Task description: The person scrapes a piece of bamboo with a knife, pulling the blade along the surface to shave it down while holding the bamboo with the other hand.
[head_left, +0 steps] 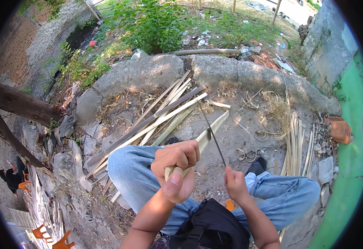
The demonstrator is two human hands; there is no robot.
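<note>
My left hand is closed in a fist around a pale bamboo strip. One end shows by my thumb, and the other slants up and away to the right. My right hand is closed on the lower end of a long, thin dark blade, seen nearly edge-on. The blade crosses in front of the strip; whether the two touch, I cannot tell. Any handle is hidden in my right fingers. Both hands are above my bent, jeans-covered legs.
A pile of long strips lies ahead to the left. More strips lie at right beside curly shavings. A low concrete curb runs across the front. A green wall rises at right; a log slants in from the left.
</note>
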